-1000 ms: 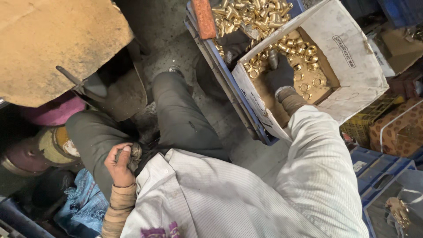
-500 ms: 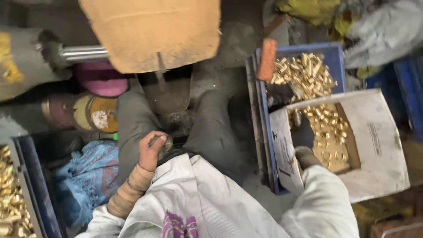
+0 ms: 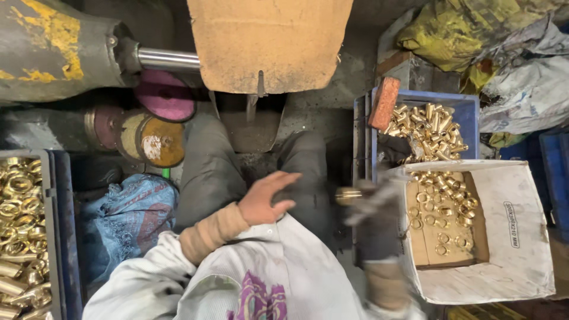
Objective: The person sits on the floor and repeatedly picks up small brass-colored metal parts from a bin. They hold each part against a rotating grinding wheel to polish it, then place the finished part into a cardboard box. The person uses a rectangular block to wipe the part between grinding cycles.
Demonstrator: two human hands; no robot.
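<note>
Right now my gloved right hand (image 3: 376, 216) is pinching one brass fitting (image 3: 348, 195), just lifted clear of the cardboard box (image 3: 510, 237) on my right. My bare left hand (image 3: 269, 198) hangs open over my lap, holding nothing. Looks like a hand-off next, so I'd need a steady pass across.

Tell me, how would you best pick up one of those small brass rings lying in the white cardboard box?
Probably from straight above. The small brass rings lie flat and loose on the floor of the white cardboard box, whose top is open while its walls block the sides. Pinch one ring across its rim, one finger outside and one through the hole. The gloved right hand is nearest, already gripping a short brass fitting.
</note>
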